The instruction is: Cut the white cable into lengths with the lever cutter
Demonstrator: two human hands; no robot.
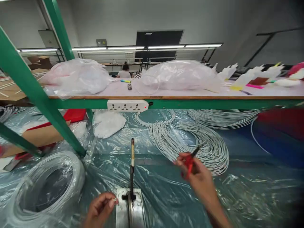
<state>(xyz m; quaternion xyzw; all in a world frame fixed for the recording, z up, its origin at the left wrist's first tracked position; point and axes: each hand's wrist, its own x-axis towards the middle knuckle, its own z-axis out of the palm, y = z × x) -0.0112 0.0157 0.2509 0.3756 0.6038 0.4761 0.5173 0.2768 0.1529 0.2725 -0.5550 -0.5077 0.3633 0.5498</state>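
My left hand (pixel 101 207) is at the bottom, its thumb and fingertips pinched on a tiny pale piece (pixel 116 199) too small to name. Just right of those fingertips stands a metal fixture (pixel 120 209) with dark smears and an upright lever (pixel 132 158) wrapped in tan near its top. In my right hand (pixel 198 174) is a pair of red-handled scissors (pixel 189 163), slightly blurred, with the dark tip pointing up and away. Behind that hand lies a large coil of grey-white cable (pixel 213 139); the scissors overlap its near edge in view.
A plastic-wrapped coil (pixel 76 177) lies at left beside a green post (pixel 45 98). A shelf with a power strip (pixel 127 105) crosses ahead, bearing plastic bags (pixel 178 76) and white bottles (pixel 247 77). More cable coils (pixel 223 118) lie underneath. A person (pixel 124 72) sits far back.
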